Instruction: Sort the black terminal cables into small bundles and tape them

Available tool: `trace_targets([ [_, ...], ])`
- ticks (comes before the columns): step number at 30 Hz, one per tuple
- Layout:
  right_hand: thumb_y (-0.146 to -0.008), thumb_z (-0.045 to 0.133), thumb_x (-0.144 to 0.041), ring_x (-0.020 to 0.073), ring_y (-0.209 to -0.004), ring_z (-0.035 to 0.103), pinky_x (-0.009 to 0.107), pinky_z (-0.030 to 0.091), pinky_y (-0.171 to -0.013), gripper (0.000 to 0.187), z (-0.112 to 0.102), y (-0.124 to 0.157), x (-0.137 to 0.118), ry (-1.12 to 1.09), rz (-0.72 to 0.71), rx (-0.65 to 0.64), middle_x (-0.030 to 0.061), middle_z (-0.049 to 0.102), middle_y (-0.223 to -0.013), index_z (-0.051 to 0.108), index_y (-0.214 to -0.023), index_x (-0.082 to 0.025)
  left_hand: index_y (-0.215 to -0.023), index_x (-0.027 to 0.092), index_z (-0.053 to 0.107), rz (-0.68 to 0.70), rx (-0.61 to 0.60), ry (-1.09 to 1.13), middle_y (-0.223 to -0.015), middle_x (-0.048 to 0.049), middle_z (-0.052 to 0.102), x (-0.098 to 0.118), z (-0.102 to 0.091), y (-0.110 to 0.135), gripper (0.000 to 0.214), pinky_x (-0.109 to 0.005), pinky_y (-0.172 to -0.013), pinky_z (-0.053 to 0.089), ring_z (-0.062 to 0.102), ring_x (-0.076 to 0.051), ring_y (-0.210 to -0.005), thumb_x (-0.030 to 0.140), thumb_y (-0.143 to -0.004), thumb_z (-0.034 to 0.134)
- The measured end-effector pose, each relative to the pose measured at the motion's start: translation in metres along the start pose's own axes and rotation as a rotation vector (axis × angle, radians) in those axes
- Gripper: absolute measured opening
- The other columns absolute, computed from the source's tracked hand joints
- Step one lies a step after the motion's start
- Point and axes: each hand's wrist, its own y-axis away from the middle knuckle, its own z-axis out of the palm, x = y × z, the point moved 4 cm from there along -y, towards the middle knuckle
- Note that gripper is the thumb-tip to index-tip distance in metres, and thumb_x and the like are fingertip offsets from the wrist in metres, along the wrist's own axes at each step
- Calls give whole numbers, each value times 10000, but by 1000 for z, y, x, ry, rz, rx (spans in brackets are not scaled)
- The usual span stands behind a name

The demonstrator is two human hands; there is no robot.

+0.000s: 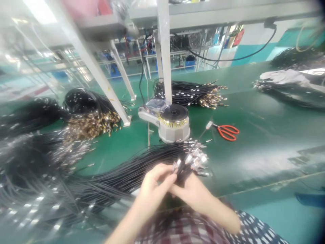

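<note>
In the head view, the left hand (158,181) has its thumb and forefinger closed on a small silvery cable end (177,165), just in front of the body. The right hand (194,191) is beside it, thumb towards the left hand, palm near the pale tips of the cables; its fingers are mostly hidden, so I cannot tell how tightly they are closed. The cable end is at the near side of a bundle of black cables (144,159), which runs off to the left across a green table (256,132). Just behind the bundle's tips is a white machine (174,130) with a round black top. Scissors (223,127) with orange handles lie to the right of it, their blades pointing towards a small blurred white piece (209,125). Behind the machine is another cable bundle (188,93) with gold-coloured ends; a cable pile (83,101) lies on the left, and a grey cloth (284,77) lies over cables far right
</note>
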Motion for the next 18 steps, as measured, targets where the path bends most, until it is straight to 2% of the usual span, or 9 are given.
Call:
trace_targets([
  [3,-836,635,-250,116,-666,546,232,475,-631,80,-1,2,-3,21,49,18,-28,571,-748,601,-868,-185,-888,207,768,23,94,76,-959,-66,708,0,6,-3,155,-301,-805,508,644,-212,-893,290,-839,647],
  [5,-836,609,-234,113,-624,550,240,482,-616,72,-1,3,0,21,115,24,-20,590,-753,621,-869,-172,-854,201,754,7,150,126,-934,-57,691,1,3,0,145,-267,-731,510,631,-185,-840,304,-839,653],
  [7,-828,583,-201,118,-631,566,252,489,-644,88,-2,4,2,52,153,14,-5,619,-784,645,-877,-163,-813,189,710,-13,222,192,-784,-23,648,4,-5,3,151,-224,-641,483,588,-135,-713,314,-858,636],
  [9,-794,561,-127,136,-711,595,259,485,-721,128,0,7,0,140,140,-61,0,644,-802,668,-850,-170,-812,190,659,-21,301,282,-605,40,517,11,-16,5,168,-179,-534,409,468,-80,-552,329,-887,603],
  [11,-756,529,-60,151,-805,612,258,466,-792,207,3,9,-6,256,104,-167,-4,667,-820,684,-807,-187,-853,194,648,-10,356,351,-574,72,408,21,-24,4,167,-158,-444,291,334,-54,-481,355,-882,611],
  [12,-743,514,-42,156,-838,616,257,458,-814,238,5,10,-9,304,88,-208,-8,678,-835,688,-792,-196,-894,192,664,-2,354,342,-583,73,393,26,-26,2,182,-161,-430,258,307,-51,-479,369,-866,631],
  [15,-729,489,-40,157,-809,626,247,464,-765,262,9,9,-14,370,79,-264,-17,689,-826,684,-763,-212,-1016,178,718,-38,179,323,-549,76,384,40,-18,-7,339,-189,-413,222,258,-53,-449,408,-767,725],
  [16,-723,484,-42,156,-782,628,242,466,-735,261,11,8,-15,378,81,-278,-18,688,-805,680,-751,-212,-1002,167,737,-57,133,319,-532,74,389,42,-15,-9,361,-200,-413,221,243,-54,-440,414,-739,744],
  [18,-712,485,-49,157,-741,633,239,466,-692,256,14,6,-14,403,82,-292,-16,693,-779,679,-742,-213,-904,150,767,-85,146,323,-519,62,409,41,-14,-11,329,-213,-409,203,218,-51,-433,421,-719,751],
])
